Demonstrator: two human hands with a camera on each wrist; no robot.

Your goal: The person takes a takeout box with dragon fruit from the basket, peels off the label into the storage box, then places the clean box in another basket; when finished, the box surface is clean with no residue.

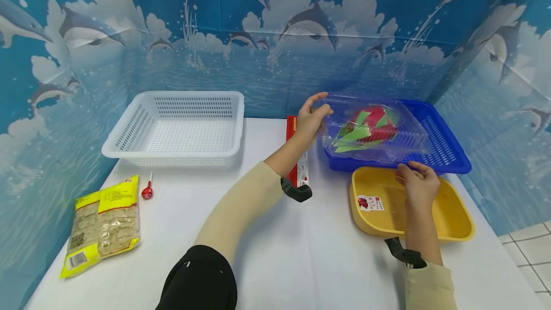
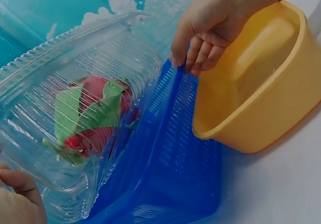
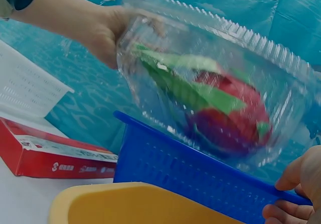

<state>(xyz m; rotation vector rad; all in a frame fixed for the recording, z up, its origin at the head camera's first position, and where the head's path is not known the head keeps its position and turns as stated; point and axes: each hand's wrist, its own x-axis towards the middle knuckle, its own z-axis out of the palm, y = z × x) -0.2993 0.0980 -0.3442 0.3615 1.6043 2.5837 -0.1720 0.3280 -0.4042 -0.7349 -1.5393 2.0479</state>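
My left hand [image 1: 311, 117] grips the left end of a clear plastic clamshell box [image 1: 413, 130]. Inside the box lies a red dragon fruit [image 1: 379, 123] with green scales, seen through the plastic. The box is held tilted above a blue perforated basket [image 1: 449, 149]. In the left wrist view, my right hand [image 2: 215, 30] pinches the near rim of that basket between thumb and fingers. The right wrist view shows the left fingers behind the clear plastic, partly blurred. Below my right hand stands a yellow basin [image 1: 462, 216] with a small fruit label inside.
A white perforated basket [image 1: 234, 123] stands at the back left. A yellow-and-clear packet [image 1: 107, 221] and a red lollipop [image 1: 147, 191] lie at the left. Beneath my left forearm, a long red-and-white box [image 1: 303, 169] lies on the white table. A dolphin-print curtain [image 1: 275, 75] closes off the back.
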